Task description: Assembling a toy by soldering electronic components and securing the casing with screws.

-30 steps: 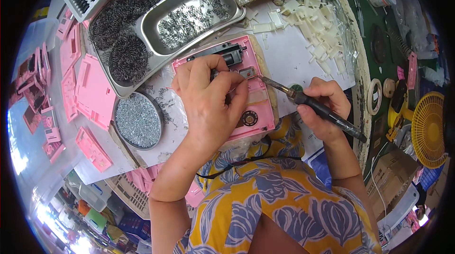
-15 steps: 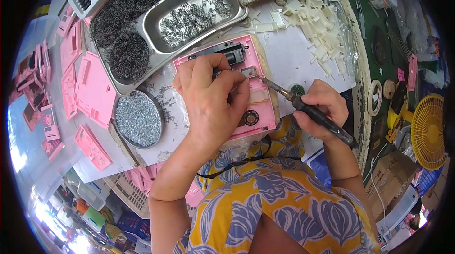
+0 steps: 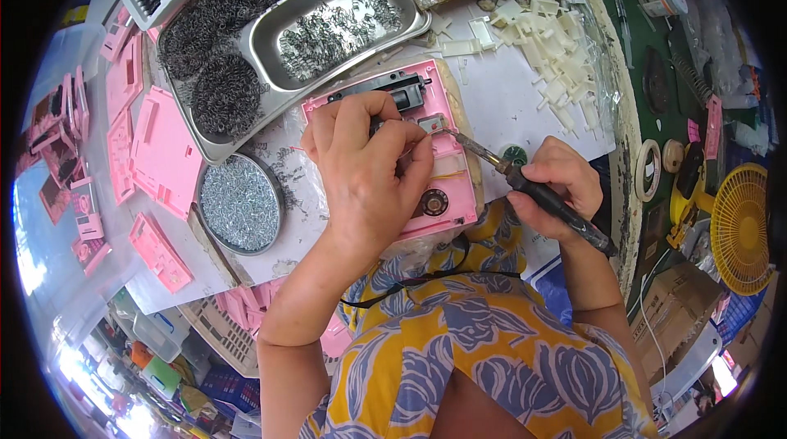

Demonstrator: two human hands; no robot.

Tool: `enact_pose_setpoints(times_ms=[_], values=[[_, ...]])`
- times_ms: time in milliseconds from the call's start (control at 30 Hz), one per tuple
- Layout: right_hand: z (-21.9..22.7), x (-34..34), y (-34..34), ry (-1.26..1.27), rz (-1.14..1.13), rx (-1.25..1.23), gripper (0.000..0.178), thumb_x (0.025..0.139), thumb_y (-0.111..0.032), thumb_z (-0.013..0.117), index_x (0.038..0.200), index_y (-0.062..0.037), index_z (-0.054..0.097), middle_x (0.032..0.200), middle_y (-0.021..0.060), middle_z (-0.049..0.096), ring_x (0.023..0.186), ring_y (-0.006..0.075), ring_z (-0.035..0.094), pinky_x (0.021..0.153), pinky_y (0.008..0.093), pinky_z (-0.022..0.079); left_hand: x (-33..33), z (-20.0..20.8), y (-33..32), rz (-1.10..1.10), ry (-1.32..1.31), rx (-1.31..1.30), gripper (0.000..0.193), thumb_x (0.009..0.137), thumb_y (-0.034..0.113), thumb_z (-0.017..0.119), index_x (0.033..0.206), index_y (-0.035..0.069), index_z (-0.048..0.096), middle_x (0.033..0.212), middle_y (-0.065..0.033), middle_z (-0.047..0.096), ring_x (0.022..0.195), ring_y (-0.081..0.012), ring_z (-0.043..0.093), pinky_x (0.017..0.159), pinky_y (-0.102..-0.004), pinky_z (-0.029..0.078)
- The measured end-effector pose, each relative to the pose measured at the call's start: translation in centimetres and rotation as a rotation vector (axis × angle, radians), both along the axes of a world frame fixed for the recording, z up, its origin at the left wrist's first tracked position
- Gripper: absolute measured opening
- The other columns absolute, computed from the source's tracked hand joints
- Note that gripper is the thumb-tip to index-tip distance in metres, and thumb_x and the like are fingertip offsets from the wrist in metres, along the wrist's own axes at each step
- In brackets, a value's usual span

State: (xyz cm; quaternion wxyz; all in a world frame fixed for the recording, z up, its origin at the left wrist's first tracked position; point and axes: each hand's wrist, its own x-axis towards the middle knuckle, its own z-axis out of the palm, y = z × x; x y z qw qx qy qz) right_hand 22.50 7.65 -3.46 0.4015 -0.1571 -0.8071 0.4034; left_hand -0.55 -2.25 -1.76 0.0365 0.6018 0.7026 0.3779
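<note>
L hand [image 3: 365, 160] palm-down over case [image 3: 455, 189]; forearm up from tabletop's [image 3: 626, 115] near edge, wrist nr case's near edge; fingers bent, thumb & index curled in close; what's betw. them hidden, so can't tell if pinching or just resting. R hand [image 3: 561, 185] off case's R side, clamped round iron [image 3: 557, 211]; forearm up fr. near edge too; iron slants, butt toward tabletop's R edge, tip up-L over case's R side.

Case open, inside up, nr middle of tabletop's near edge, just ahead of person's body; under L hand, L of R hand; beige pad [image 3: 453, 82] shows along its R side; metal part [image 3: 431, 123] inside, betw. L fingertips & iron tip; tip v. near it, can't tell if touching; black unit [image 3: 402, 96] along case's far edge; dial [image 3: 434, 202] nr its near R corner; red wire [image 3: 297, 149] pokes out L of L hand.

Room: steel tray [image 3: 266, 54] w/ springs just past case's far L corner; round tin [image 3: 242, 254] L of L hand, apart; white parts [image 3: 557, 54] heaped toward tabletop's far R corner; paper [image 3: 508, 107] strip shows betw. these & case; green disc [image 3: 515, 154] just beside iron; R hand nr tabletop's R edge.
</note>
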Motion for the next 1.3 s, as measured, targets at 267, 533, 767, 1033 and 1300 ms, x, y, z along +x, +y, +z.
enact_pose_setpoints(times_ms=[267, 533, 767, 1033, 1300], values=[[0.4, 0.2, -0.6, -0.005, -0.028, -0.229, 0.031, 0.077, -0.005, 0.086, 0.101, -0.0018, 0.067, 0.071, 0.0031, 0.057, 0.058, 0.0121, 0.049, 0.052, 0.0255, 0.036, 0.1, -0.1, 0.0, 0.011, 0.008, 0.009, 0.015, 0.068, 0.01, 0.081, 0.078, 0.013, 0.07, 0.098, -0.001, 0.06, 0.094, -0.0262, 0.052, 0.083, -0.0428, 0.033], [1.0, 0.5, -0.8, -0.058, -0.056, -0.359, 0.029, 0.078, -0.003, 0.085, 0.101, -0.0022, 0.067, 0.072, 0.0008, 0.054, 0.06, 0.0059, 0.043, 0.053, 0.0225, 0.03, 0.0, -0.2, -0.1, 0.001, 0.02, 0.017, 0.016, 0.067, 0.01, 0.081, 0.079, 0.013, 0.071, 0.1, -0.0018, 0.06, 0.095, -0.0264, 0.053, 0.082, -0.0426, 0.033], [1.5, 0.5, -0.9, -0.063, -0.05, -0.407, 0.028, 0.08, -0.003, 0.084, 0.1, -0.0016, 0.065, 0.073, -0.0006, 0.054, 0.061, 0.0043, 0.043, 0.055, 0.0213, 0.031, 0.0, -0.1, -0.1, -0.006, 0.016, 0.016, 0.016, 0.068, 0.009, 0.081, 0.081, 0.012, 0.071, 0.099, -0.002, 0.06, 0.095, -0.0266, 0.053, 0.081, -0.0423, 0.033], [1.5, 0.3, -0.7, -0.012, -0.047, -0.444, 0.028, 0.084, -0.002, 0.082, 0.105, -0.0008, 0.063, 0.075, -0.0012, 0.055, 0.063, 0.0032, 0.043, 0.056, 0.0206, 0.033, -0.1, -0.2, -0.1, -0.011, -0.004, 0.024, 0.016, 0.068, 0.01, 0.081, 0.081, 0.012, 0.071, 0.099, -0.0018, 0.061, 0.094, -0.026, 0.053, 0.082, -0.0415, 0.034], [1.6, 0.3, -0.6, -0.042, -0.046, -0.394, 0.028, 0.081, -0.001, 0.083, 0.102, -0.0003, 0.065, 0.074, -0.0001, 0.054, 0.062, 0.0041, 0.043, 0.056, 0.0209, 0.031, 0.0, -0.3, -0.1, -0.003, 0.018, 0.023, 0.016, 0.068, 0.01, 0.081, 0.08, 0.013, 0.071, 0.1, -0.0016, 0.061, 0.095, -0.0258, 0.053, 0.082, -0.0417, 0.034]])
